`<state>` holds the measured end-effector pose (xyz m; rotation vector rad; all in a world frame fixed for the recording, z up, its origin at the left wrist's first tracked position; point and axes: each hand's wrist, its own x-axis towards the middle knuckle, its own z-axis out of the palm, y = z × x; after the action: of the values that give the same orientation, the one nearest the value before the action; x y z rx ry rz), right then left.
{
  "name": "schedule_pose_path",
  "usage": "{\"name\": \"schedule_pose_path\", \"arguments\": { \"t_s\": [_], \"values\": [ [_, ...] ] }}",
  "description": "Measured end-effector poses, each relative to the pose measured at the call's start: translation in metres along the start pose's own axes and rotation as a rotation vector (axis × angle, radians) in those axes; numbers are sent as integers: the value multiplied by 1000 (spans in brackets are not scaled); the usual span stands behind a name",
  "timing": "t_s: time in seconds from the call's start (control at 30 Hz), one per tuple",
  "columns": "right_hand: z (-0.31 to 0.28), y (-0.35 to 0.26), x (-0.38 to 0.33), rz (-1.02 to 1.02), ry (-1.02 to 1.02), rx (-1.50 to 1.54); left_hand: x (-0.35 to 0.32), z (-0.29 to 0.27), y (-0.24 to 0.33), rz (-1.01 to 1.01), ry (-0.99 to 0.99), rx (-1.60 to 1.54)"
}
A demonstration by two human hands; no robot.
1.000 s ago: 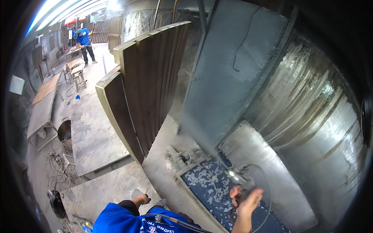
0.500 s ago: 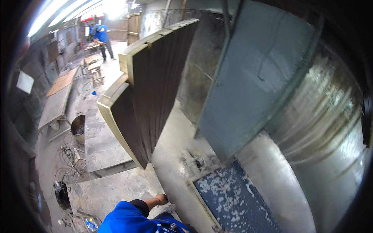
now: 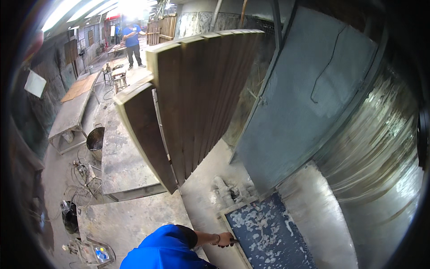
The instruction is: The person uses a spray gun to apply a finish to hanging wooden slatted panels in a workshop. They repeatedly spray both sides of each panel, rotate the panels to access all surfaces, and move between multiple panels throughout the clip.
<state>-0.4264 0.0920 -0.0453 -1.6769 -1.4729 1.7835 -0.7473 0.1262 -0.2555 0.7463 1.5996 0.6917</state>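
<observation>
My left hand, with a band at the wrist, reaches right from a blue sleeve at the lower edge. Its fingers are closed, and a small dark piece shows at their tips, too little to name. The hand is beside the near-left rim of a rectangular basin holding dark blue liquid with white foam patches. My right hand is out of view. Ahead, a stack of dark brown wooden boards with pale edges stands on its side, its lower end by the grey worktable.
A grey metal panel stands behind the basin, beside a wet, streaked sheet wall. Hoses and tangled lines, a dark bucket and a low table are at the left. A person in blue stands far back.
My left hand has moved right, from the worktable edge to the basin rim. My view has shifted, and the far person now stands more upright.
</observation>
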Motion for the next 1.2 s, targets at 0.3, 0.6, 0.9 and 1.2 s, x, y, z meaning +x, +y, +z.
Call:
{"name": "schedule_pose_path", "arguments": {
  "t_s": [0.3,0.6,0.9,1.2],
  "values": [
    [-55,91,-79,-62,31,38,-81,88,-5,269,103,255],
    [-133,174,-155,-117,-110,164,-155,225,-69,461,194,293],
    [-167,201,-175,-133,-61,-41,-177,252,-88,547,275,245],
    [-190,191,-167,-147,-104,-57,-207,254,-10,281,349,57]
  ]
}}
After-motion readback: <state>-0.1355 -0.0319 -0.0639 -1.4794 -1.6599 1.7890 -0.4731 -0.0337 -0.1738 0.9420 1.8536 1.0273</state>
